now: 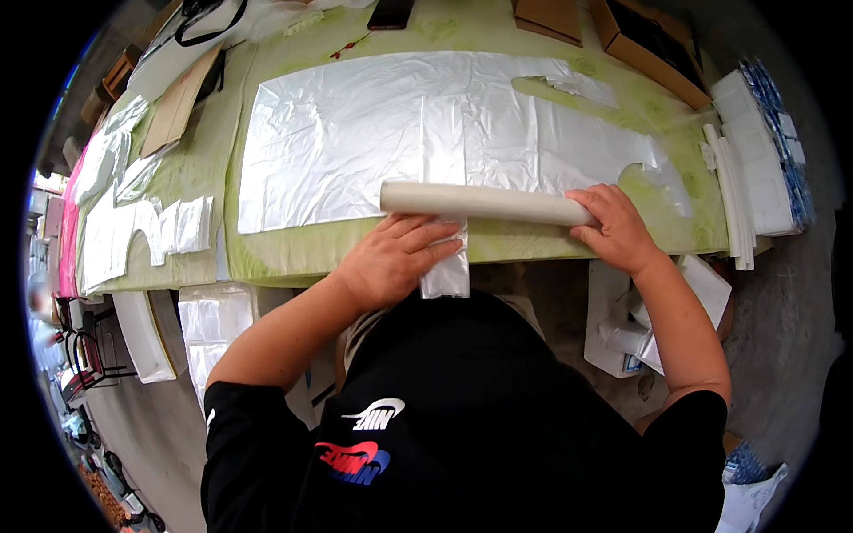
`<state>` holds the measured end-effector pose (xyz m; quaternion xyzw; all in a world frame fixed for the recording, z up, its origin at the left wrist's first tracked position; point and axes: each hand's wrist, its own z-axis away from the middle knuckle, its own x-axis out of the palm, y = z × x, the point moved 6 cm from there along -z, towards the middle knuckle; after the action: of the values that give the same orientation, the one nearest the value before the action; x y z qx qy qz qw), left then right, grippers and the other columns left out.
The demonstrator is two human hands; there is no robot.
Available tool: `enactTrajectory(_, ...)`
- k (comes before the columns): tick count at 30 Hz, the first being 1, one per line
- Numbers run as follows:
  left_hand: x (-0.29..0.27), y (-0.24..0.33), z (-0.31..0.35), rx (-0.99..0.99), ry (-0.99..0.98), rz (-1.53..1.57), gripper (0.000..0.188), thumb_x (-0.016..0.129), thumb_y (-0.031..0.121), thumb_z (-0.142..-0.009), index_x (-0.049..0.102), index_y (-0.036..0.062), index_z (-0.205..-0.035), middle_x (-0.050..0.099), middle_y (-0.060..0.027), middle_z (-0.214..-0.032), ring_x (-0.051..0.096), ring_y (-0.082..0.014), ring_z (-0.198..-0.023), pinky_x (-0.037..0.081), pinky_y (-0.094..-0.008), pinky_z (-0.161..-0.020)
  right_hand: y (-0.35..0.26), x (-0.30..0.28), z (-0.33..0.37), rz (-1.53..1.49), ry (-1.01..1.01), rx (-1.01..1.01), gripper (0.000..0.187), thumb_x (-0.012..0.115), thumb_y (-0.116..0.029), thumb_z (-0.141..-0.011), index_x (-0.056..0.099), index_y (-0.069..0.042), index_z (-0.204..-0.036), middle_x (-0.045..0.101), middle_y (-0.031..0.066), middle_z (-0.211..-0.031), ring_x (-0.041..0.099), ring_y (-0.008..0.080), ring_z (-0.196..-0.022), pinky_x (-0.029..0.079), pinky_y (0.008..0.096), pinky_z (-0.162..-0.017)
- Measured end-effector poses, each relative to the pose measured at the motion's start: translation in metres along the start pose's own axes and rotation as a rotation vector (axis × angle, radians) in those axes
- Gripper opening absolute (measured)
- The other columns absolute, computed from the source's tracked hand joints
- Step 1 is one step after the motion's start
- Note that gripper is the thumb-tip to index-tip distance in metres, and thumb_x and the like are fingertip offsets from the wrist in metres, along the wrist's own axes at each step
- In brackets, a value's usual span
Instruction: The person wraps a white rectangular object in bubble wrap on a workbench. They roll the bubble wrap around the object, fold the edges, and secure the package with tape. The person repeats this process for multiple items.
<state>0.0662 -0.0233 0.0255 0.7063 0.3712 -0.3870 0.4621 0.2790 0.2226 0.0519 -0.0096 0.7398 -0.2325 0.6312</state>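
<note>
A pale grey tube (484,203) lies crosswise near the table's front edge, over a large thin clear plastic sheet (338,133) with cut-outs toward its right end. My right hand (613,224) is closed around the tube's right end, thumb in front. My left hand (391,259) rests just below the tube's left part, its fingers stretched out toward a narrow folded plastic strip (447,277). That strip runs under the tube and hangs over the table edge. The left thumb is hidden.
Left on the green-covered table (306,244) lie folded plastic pieces (111,240) and flat cardboard (180,102). A phone (391,13) and an opened cardboard box (653,53) sit at the back. White tubes (730,191) and a stack of white packs (755,142) stand right.
</note>
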Motion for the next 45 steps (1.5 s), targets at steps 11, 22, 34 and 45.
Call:
enactTrajectory(11,0.008,0.005,0.0,-0.225,-0.093,-0.206,0.076,0.06,0.004,-0.084,0.044,0.0144,-0.158,0.036,-0.0112,-0.167,0.028,-0.0339,-0.157,0.019,-0.0534,-0.128,0.049,0.006,-0.052,0.286,0.185,0.315,0.055,0.074,-0.029,-0.087,0.063,-0.013,-0.139,0.062,0.0119,-0.126,0.055,0.0352,-0.121,0.044,0.0471,-0.106)
enactTrajectory(22,0.019,0.006,-0.003,-0.352,-0.161,-0.294,0.089,0.074,0.02,-0.08,0.037,0.0235,-0.162,0.03,-0.0058,-0.17,0.021,-0.0359,-0.159,0.019,-0.0738,-0.12,-0.106,0.072,-0.011,-0.026,0.099,-0.296,0.065,0.08,-0.023,-0.081,0.058,-0.017,-0.143,0.057,0.0076,-0.135,0.052,0.0321,-0.128,0.035,0.0535,-0.117)
enactTrajectory(34,0.021,0.003,-0.015,-0.354,-0.133,-0.226,0.086,0.08,0.032,-0.081,0.042,0.0362,-0.158,0.036,-0.0049,-0.165,0.025,-0.0393,-0.155,0.017,-0.0765,-0.119,-0.108,0.071,-0.031,-0.152,0.177,-0.45,0.05,0.074,-0.002,-0.069,0.076,-0.022,-0.115,0.057,0.0092,-0.124,0.055,0.0328,-0.112,0.046,0.0479,-0.1)
enactTrajectory(45,0.01,-0.005,-0.02,-0.352,-0.018,-0.054,0.081,0.081,0.034,-0.078,0.051,0.0268,-0.152,0.043,-0.0075,-0.158,0.03,-0.0373,-0.153,0.017,-0.0673,-0.124,-0.102,0.071,-0.052,-0.271,0.168,-0.434,0.027,0.079,-0.004,-0.071,0.074,-0.018,-0.094,0.057,0.0077,-0.121,0.054,0.0336,-0.116,0.046,0.0452,-0.103)
